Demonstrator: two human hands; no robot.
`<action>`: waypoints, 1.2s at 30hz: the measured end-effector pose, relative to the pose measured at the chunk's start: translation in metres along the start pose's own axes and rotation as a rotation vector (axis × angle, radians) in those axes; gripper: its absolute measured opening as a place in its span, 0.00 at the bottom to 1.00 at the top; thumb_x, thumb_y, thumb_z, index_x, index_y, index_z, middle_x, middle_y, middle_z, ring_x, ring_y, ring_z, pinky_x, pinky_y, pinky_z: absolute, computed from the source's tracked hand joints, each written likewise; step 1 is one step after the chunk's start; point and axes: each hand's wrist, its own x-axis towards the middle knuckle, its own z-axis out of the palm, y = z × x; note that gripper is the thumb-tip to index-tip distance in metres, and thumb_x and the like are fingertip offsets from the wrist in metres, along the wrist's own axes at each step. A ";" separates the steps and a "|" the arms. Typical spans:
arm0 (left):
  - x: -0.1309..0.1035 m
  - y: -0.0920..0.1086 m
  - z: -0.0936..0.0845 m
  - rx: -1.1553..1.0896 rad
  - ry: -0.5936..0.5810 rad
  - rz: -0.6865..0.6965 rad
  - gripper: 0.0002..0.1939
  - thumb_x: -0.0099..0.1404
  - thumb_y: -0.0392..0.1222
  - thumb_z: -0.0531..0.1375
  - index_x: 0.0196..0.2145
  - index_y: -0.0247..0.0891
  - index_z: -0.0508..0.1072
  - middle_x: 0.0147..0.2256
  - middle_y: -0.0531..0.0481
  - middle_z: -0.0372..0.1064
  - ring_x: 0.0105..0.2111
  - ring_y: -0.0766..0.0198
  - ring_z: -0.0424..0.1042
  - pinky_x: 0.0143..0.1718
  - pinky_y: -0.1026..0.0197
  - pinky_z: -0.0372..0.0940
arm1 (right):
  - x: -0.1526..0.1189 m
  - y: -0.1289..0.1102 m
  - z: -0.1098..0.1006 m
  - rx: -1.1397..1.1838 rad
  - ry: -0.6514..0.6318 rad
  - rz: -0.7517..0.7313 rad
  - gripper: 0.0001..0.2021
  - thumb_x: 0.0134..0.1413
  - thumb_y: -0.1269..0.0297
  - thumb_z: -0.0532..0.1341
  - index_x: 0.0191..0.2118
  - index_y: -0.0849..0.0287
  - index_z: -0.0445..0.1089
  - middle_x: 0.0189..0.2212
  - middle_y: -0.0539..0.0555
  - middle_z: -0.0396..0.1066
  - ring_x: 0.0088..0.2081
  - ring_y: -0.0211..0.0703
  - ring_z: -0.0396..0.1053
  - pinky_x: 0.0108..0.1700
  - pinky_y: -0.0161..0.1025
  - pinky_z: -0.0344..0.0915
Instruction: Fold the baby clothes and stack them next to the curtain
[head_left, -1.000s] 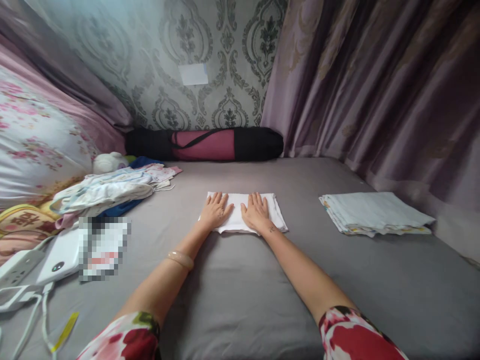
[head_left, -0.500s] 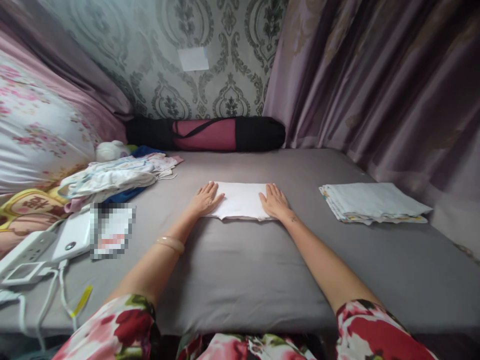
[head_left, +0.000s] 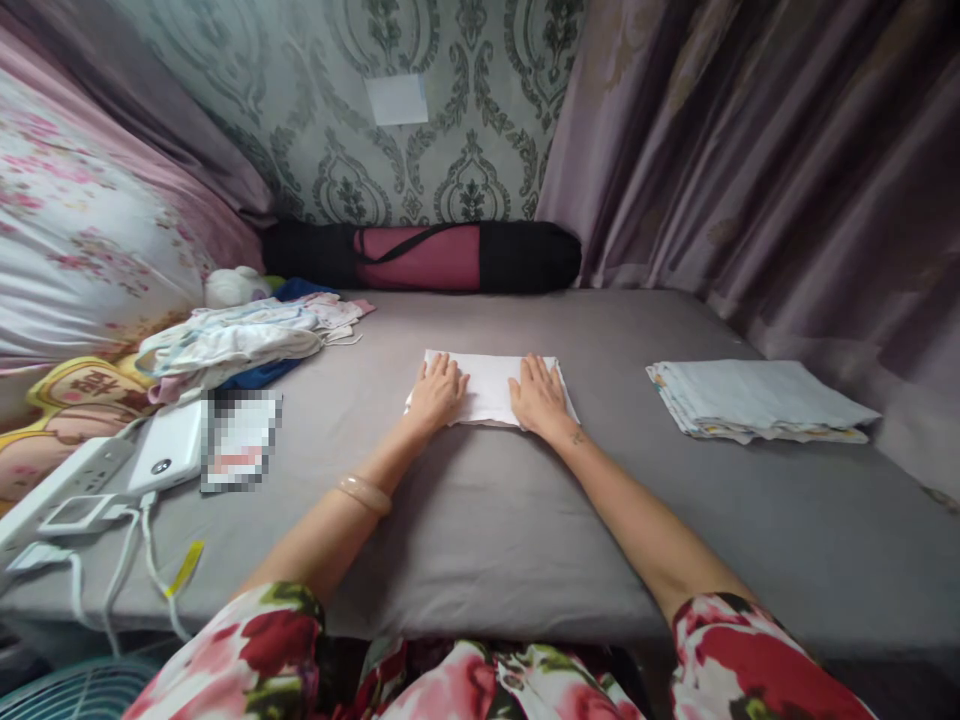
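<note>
A folded white cloth (head_left: 489, 388) lies flat on the grey bed sheet (head_left: 480, 510), in the middle of the view. My left hand (head_left: 439, 392) rests palm down on its left part, fingers slightly spread and pointing away from me. On its right part my right hand (head_left: 538, 394) lies palm down too, fingers apart. A strip of white cloth shows between the two hands. Neither hand grips anything. Off to the right sits a stack of folded pale cloths (head_left: 757, 395), touched by neither hand.
Loose baby clothes (head_left: 240, 335) are heaped at the left, by a white plush toy (head_left: 234, 287). Nearer are a power bank (head_left: 169, 450), a power strip (head_left: 71, 490) and cables. A black and pink roll bag (head_left: 420, 257) lies along the wall. A fan (head_left: 90, 692) shows bottom left.
Both hands have moved inward over the white cloth, the left one more, so its outer corners now show. The whole view has shifted slightly.
</note>
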 end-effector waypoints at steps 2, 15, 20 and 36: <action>-0.004 0.020 0.004 -0.021 0.010 0.045 0.29 0.73 0.50 0.39 0.61 0.27 0.59 0.65 0.35 0.50 0.66 0.52 0.47 0.65 0.48 0.43 | -0.004 -0.017 0.004 0.020 0.020 -0.039 0.30 0.65 0.59 0.41 0.66 0.75 0.51 0.67 0.65 0.46 0.68 0.52 0.41 0.66 0.49 0.34; -0.008 0.029 0.019 -0.038 -0.035 0.096 0.31 0.72 0.52 0.39 0.64 0.30 0.56 0.65 0.37 0.50 0.66 0.50 0.46 0.65 0.44 0.44 | -0.007 -0.026 0.010 0.038 -0.097 -0.025 0.30 0.66 0.59 0.42 0.67 0.73 0.49 0.68 0.65 0.43 0.68 0.53 0.39 0.66 0.52 0.34; -0.007 0.011 0.010 -0.022 0.053 0.001 0.30 0.72 0.54 0.41 0.63 0.34 0.58 0.64 0.37 0.53 0.66 0.52 0.49 0.65 0.44 0.43 | 0.009 -0.002 -0.001 0.063 -0.119 -0.035 0.30 0.67 0.57 0.39 0.67 0.70 0.48 0.69 0.62 0.42 0.69 0.50 0.38 0.67 0.50 0.33; -0.014 -0.011 0.009 -0.049 -0.006 -0.074 0.27 0.72 0.52 0.42 0.61 0.33 0.59 0.64 0.35 0.53 0.65 0.50 0.51 0.63 0.43 0.47 | 0.023 0.025 0.004 -0.017 -0.121 0.047 0.31 0.67 0.56 0.41 0.66 0.73 0.51 0.67 0.65 0.47 0.68 0.53 0.42 0.67 0.49 0.36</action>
